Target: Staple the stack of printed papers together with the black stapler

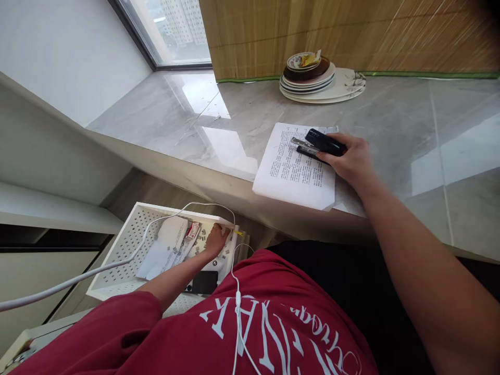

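My right hand [349,159] is closed around a black stapler [324,143] over the printed sheets of paper [295,177] on the grey stone ledge. The stapler is swung apart, and its metal magazine shows at the left end. My left hand [217,240] reaches down into a white perforated basket [119,255] at its right end, fingers curled together. Whatever those fingers may hold is too small to make out. Around that hand, several small grey pieces [197,250], perhaps staple strips, lie scattered on the basket's floor.
Folded papers [166,247], a small red-and-white packet [193,230] and a dark flat object [205,282] lie in the basket. A white cable [144,237] crosses above it. Stacked plates [308,78] stand at the ledge's back, before a bamboo blind [253,41].
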`<action>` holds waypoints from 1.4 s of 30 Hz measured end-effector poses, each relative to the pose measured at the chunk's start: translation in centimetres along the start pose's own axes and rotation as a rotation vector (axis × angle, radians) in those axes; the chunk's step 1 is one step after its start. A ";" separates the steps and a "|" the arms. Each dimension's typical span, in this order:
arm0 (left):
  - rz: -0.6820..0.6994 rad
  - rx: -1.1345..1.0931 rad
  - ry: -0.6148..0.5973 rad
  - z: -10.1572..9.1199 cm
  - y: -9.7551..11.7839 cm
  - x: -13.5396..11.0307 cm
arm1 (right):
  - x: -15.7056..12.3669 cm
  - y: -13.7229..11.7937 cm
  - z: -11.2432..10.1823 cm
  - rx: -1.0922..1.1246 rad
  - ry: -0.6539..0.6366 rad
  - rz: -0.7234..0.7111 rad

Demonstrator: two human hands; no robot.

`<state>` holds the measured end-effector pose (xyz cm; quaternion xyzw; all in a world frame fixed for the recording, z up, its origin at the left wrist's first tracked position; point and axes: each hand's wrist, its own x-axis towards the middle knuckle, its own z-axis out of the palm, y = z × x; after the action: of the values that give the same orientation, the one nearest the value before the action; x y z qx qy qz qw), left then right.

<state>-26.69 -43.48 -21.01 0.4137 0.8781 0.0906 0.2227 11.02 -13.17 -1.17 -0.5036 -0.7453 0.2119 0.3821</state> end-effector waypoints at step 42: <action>0.784 -0.065 0.432 -12.8 34.8 1.8 | -2.3 6.3 -8.8 -0.124 0.013 -0.001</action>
<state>-9.80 -19.44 1.65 0.6797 0.6778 0.2802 -0.0042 22.08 -13.34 -0.96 -0.5272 -0.7548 0.1619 0.3553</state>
